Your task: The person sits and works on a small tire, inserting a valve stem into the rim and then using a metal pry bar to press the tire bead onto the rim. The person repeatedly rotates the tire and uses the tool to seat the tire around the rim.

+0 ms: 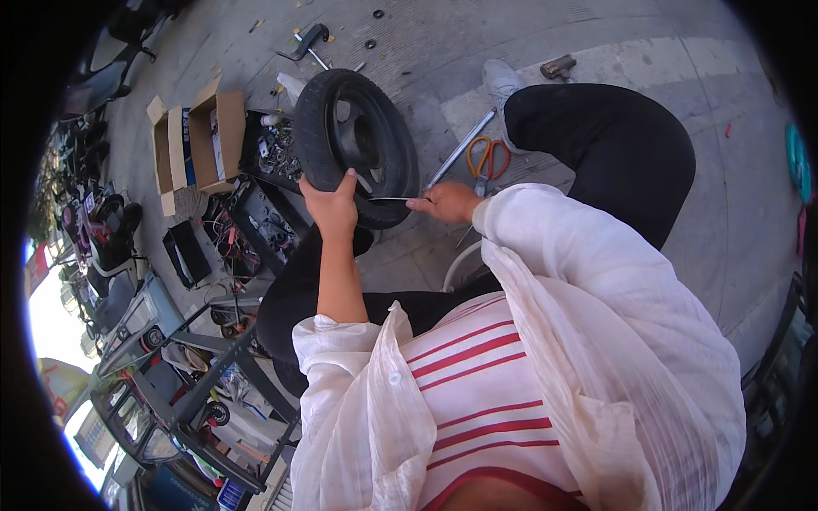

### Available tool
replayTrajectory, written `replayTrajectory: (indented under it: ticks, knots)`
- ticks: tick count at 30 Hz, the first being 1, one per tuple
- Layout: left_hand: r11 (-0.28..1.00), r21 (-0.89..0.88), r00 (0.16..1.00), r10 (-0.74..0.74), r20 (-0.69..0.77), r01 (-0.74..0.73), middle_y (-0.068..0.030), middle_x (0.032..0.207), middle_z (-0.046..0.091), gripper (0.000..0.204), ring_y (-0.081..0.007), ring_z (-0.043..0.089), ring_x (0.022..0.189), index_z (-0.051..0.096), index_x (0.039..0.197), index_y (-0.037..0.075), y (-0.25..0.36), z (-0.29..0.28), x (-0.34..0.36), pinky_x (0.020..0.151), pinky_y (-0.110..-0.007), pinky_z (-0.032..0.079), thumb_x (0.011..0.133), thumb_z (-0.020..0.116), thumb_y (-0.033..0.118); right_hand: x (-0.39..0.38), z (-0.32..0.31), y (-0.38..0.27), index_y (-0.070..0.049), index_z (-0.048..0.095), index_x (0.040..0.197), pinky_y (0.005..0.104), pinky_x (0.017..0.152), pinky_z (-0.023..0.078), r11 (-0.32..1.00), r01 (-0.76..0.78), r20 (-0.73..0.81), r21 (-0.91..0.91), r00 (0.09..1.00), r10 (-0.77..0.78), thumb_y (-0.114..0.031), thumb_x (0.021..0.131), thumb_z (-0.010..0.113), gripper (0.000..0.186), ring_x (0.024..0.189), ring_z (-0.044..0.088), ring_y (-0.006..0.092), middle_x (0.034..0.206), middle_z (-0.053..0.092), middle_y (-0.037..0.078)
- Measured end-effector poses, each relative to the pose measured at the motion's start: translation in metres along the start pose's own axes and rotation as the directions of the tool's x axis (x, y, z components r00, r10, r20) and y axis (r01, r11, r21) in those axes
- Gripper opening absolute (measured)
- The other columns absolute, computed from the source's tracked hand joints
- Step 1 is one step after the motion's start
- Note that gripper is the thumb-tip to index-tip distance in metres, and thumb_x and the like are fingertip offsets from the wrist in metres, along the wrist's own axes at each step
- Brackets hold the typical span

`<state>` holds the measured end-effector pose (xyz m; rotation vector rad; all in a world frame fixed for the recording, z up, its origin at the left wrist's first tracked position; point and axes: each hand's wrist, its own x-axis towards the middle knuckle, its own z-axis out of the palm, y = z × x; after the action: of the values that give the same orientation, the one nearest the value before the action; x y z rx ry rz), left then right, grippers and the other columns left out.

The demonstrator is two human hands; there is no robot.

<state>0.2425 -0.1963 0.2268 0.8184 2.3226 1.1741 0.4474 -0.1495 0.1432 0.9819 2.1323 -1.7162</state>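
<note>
A black tyre (313,128) on a dark wheel rim (364,140) stands tilted on the ground in front of me. My left hand (332,204) grips the tyre's near left side, its thumb lying over the sidewall toward the rim. In my right hand (452,203) is a slim metal lever (388,199). Its thin end reaches left to the near edge of the tyre; whether the tip sits under the bead I cannot tell. Just beyond that hand lie a long metal bar (461,146) and scissors (481,181) with orange and red handles.
Left of the wheel are an open cardboard box (228,128), black trays (256,217) of small parts and a small black box (187,253). A clamp-like tool (308,41) lies behind the wheel. A brown tool or part (558,66) lies past my right shoe (503,81).
</note>
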Motion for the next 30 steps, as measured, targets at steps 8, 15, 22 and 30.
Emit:
replayTrajectory:
  ticks: [8,15,22,30]
  knots:
    - [0.997,-0.012,0.997,0.074,0.007,-0.073,-0.0209,0.115,0.057,0.073,-0.0278,0.057,0.105,0.042,0.128,-0.01,0.0,0.0,-0.023,0.094,-0.036,0.043,0.072,0.08,0.017,0.013,0.026,0.023,0.0,0.071,0.097,0.0468,0.086,0.047,0.999,-0.001,0.152,-0.05,0.988,0.008,-0.069,0.09,0.044,0.074,0.094,0.063,0.041,0.099,0.067,0.024]
    - [0.998,-0.053,1.0,0.023,-0.008,-0.023,-0.0186,0.111,0.059,0.069,-0.0247,0.058,0.101,0.045,0.125,-0.011,-0.014,-0.008,0.003,0.091,-0.033,0.044,0.073,0.08,0.016,0.018,0.033,0.044,0.0,0.07,0.095,0.0476,0.089,0.046,0.997,0.028,0.209,0.079,0.977,-0.044,-0.065,0.091,0.047,0.069,0.097,0.061,0.0428,0.097,0.066,0.026]
    - [0.997,-0.069,0.999,0.043,0.022,-0.042,-0.0169,0.113,0.06,0.069,-0.0233,0.059,0.101,0.044,0.127,-0.01,-0.021,-0.024,0.013,0.091,-0.032,0.045,0.074,0.08,0.016,0.016,-0.017,0.06,-0.006,0.069,0.084,0.049,0.073,0.05,0.943,0.027,-0.167,-0.331,0.982,-0.086,-0.059,0.092,0.048,0.058,0.084,0.066,0.0375,0.084,0.068,0.017]
    - [0.982,0.06,0.982,0.178,0.061,-0.182,-0.0209,0.117,0.056,0.074,-0.0276,0.055,0.108,0.041,0.13,-0.009,-0.021,-0.01,-0.03,0.096,-0.035,0.041,0.072,0.08,0.016,0.047,-0.049,0.007,-0.012,0.072,0.086,0.0447,0.071,0.052,0.725,0.241,0.119,-0.646,0.969,-0.216,-0.055,0.092,0.049,0.05,0.085,0.068,0.0335,0.086,0.07,0.012]
